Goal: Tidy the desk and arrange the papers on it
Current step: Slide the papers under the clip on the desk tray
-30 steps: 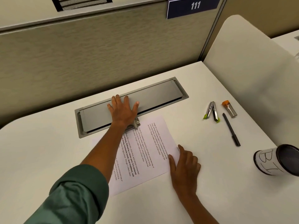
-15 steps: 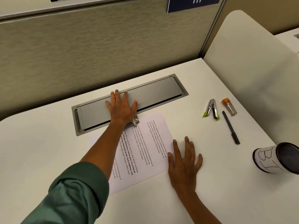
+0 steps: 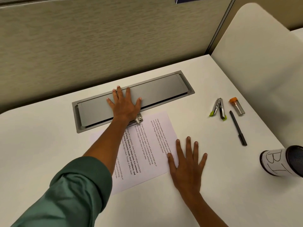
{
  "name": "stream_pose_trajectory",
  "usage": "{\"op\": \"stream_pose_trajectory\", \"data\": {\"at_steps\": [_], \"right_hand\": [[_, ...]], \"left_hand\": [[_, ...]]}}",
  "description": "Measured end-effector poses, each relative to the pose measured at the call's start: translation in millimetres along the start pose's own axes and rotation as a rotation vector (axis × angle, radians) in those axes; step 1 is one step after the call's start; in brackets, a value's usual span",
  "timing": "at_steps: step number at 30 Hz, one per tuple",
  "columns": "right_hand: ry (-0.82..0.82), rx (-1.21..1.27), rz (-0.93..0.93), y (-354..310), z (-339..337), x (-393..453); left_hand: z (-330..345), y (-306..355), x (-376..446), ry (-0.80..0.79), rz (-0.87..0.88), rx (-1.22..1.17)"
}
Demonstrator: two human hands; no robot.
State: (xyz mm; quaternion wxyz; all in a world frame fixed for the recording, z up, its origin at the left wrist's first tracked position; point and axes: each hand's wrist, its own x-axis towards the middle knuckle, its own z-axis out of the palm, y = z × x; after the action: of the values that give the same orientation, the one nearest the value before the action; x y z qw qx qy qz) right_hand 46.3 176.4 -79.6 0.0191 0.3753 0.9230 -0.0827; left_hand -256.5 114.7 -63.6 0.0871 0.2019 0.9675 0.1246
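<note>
The right hand (image 3: 186, 163) lies flat with fingers spread, grip holding nothing, thumb on the papers (image 3: 147, 145) mid-table (image 3: 213, 194). Farther off, the left hand (image 3: 125, 104) presses flat, grip empty, on the grey cover (image 3: 164, 89).

Even, soft light from overhead fills the scene, bright without harshness. The white table (image 3: 49, 145) shows no glare, and the hands cast only faint, diffuse shadows. The printed paper (image 3: 147, 145) is sharp enough to read in part. Wide-angle distortion bends the table's edges and stretches the sleeve (image 3: 68, 197) at the lower left.
</note>
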Motion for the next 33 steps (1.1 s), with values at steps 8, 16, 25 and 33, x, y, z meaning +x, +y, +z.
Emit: {"op": "stream_pose_trajectory", "data": {"at_steps": [8,16,25,33], "right_hand": [[-0.016,-0.013,0.004,-1,-2,0],[-0.022,-0.009,0.002,0,0,2],[-0.009,-0.013,-0.002,0,-2,1],[-0.014,-0.01,-0.002,1,0,2]], "left_hand": [[0,1,0,-0.021,-0.007,0.018],[2,0,0,-0.004,-0.037,0.045],[10,-3,5,-0.014,-0.062,0.132],[9,-2,5,-0.026,-0.07,0.154]]}}
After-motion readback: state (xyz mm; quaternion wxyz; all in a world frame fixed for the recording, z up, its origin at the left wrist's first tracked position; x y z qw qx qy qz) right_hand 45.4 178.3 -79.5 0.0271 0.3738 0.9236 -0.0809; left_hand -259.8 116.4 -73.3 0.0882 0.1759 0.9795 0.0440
